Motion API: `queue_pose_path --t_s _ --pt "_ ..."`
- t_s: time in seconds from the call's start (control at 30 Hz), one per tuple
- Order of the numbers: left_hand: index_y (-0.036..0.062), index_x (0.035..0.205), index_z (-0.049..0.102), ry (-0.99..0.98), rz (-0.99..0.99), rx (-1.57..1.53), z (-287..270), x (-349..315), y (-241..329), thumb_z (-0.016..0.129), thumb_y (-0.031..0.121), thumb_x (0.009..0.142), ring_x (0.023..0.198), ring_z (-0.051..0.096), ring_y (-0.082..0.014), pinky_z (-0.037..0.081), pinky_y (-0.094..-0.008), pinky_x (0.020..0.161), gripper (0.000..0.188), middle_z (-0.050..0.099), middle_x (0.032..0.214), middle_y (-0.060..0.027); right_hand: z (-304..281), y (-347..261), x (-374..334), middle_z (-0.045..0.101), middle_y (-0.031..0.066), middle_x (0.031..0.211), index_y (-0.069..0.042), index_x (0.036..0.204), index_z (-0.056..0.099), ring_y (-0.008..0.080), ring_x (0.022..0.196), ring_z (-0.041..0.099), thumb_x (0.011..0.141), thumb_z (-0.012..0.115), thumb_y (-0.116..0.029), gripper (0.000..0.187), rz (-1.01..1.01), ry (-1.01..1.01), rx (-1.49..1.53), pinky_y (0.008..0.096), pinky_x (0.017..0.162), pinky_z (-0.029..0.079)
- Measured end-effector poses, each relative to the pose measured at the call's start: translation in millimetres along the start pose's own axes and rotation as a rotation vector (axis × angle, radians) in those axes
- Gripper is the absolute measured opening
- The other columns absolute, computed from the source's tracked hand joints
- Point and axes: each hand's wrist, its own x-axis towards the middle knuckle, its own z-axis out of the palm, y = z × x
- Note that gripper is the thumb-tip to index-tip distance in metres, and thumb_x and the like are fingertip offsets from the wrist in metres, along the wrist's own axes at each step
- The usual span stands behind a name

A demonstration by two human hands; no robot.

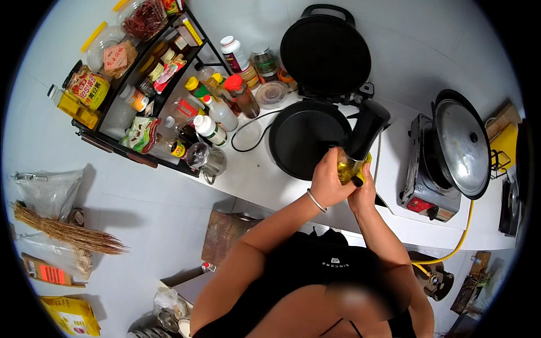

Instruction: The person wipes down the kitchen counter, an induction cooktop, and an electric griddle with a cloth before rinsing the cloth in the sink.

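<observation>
From here I see the left hand and right hand both curled around a clear bottle of yellow liquid with a tall black top, by the round, black, shallow pan's right edge.

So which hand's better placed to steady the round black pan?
Left, probably. The left hand is nearer the round black pan; the right hand is on the far side of the black-topped bottle. Both hold that bottle, so the left would have to let go first.
</observation>
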Motion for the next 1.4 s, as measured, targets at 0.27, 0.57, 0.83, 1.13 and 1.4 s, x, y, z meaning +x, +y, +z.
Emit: queue_pose_path --t_s 0.27,0.57,0.83,1.13,1.4 --pt "-0.0007 0.100 0.047 0.227 -0.255 -0.230 -64.2 -23.6 -69.4 0.067 0.007 0.069 0.080 0.058 -0.0186 0.048 -0.0313 0.074 0.038 0.058 0.088 -0.0100 13.9 46.0 -1.0 0.057 0.0052 0.114 0.000 0.126 0.048 0.0135 0.104 0.054 0.096 0.051 -0.024 0.038 0.306 -0.071 -0.146 0.0268 0.093 0.041" --pt "-0.0023 0.114 0.049 0.698 -0.301 0.272 -178.2 -55.5 -185.4 0.082 0.017 0.060 0.087 0.057 -0.0306 0.045 -0.0395 0.081 0.066 0.058 0.098 -0.0152 8.3 21.2 6.2 0.062 0.0110 0.112 0.003 0.121 0.053 0.0186 0.098 0.062 0.094 0.051 -0.023 0.038 0.268 0.072 -0.317 0.0295 0.089 0.048" --pt "-0.0036 0.117 0.049 0.714 -0.425 0.554 -201.2 -67.9 -242.7 0.083 0.022 0.061 0.096 0.056 -0.0398 0.044 -0.0451 0.085 0.071 0.058 0.107 -0.0223 -16.4 16.5 -9.5 0.063 0.0121 0.108 0.004 0.120 0.052 0.0212 0.097 0.062 0.092 0.052 -0.016 0.034 0.213 0.269 -0.251 0.0321 0.088 0.049" --pt "-0.0081 0.119 0.046 0.735 -0.568 0.612 -202.3 -58.4 -278.9 0.083 0.022 0.059 0.101 0.057 -0.0394 0.046 -0.0417 0.088 0.076 0.059 0.108 -0.0253 -35.9 15.6 -14.9 0.062 0.0132 0.110 0.004 0.120 0.051 0.0227 0.099 0.061 0.091 0.049 -0.015 0.034 0.190 0.377 -0.219 0.0331 0.091 0.048" --pt "-0.0078 0.120 0.042 0.488 -0.762 0.660 -213.0 -30.5 -269.9 0.079 0.029 0.068 0.099 0.057 -0.0416 0.047 -0.0439 0.085 0.074 0.058 0.107 -0.0265 -44.3 16.8 -23.6 0.060 0.0146 0.114 0.004 0.123 0.049 0.0243 0.104 0.059 0.091 0.046 -0.014 0.037 0.154 0.415 -0.171 0.0343 0.096 0.043"
